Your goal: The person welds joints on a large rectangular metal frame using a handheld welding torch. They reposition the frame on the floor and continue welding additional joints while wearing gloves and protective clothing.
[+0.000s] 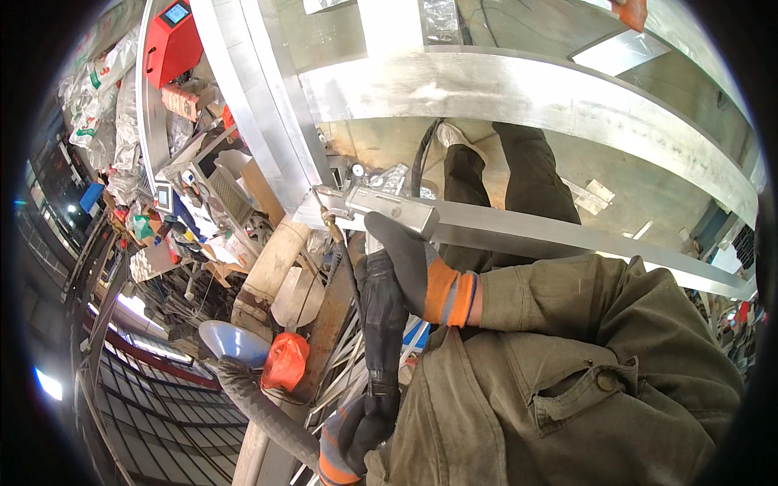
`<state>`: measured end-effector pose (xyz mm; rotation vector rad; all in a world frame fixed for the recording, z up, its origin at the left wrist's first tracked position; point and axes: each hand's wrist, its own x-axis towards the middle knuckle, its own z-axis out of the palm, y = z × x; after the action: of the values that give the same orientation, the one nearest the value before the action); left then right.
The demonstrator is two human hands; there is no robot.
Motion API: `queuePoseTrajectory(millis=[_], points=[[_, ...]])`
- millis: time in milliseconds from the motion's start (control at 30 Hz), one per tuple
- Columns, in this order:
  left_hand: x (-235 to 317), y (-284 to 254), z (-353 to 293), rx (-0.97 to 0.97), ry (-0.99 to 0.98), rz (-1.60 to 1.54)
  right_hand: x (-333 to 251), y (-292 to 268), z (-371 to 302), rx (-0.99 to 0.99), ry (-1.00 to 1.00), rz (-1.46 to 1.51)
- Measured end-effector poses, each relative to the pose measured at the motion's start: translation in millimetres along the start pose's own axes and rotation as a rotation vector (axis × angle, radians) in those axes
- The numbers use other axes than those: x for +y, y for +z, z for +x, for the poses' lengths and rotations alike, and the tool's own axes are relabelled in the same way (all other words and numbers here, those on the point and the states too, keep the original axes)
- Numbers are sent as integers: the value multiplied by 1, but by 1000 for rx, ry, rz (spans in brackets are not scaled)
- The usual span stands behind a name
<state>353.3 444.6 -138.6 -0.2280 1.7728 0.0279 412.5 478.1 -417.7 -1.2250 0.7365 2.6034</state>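
Observation:
My right hand [411, 266], in a grey and orange glove, is closed round a handheld welding gun [393, 209]. The gun has a silver box-shaped body and a black wrapped handle. Its nozzle points left, close to the corner where an upright metal beam [253, 97] meets a lower metal beam [527, 229]; whether the tip touches cannot be made out. Lower down, my left hand [352, 437], gloved alike, is closed on the black wrapped cable [382, 348] running down from the handle. Some of its fingers are hidden at the picture's lower edge.
A curved metal beam [486, 85] spans the far side. At the left stand a red machine with a screen [173, 44] and heaped tools. Nearer lie a red plastic bag [285, 360], a blue-white bowl-shaped piece [235, 340] and a thick wrapped hose [267, 413]. A person's legs [527, 174] show beyond the frame.

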Motion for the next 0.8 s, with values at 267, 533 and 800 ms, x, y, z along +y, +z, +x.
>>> queuePoseTrajectory(millis=[267,533,800], points=[[18,11,8,83,103,212,-10,4,9,25,36,-3],[23,19,12,117,34,134,-21,5,9,70,165,17],[22,22,14,151,93,201,-22,5,12,39,199,62]])
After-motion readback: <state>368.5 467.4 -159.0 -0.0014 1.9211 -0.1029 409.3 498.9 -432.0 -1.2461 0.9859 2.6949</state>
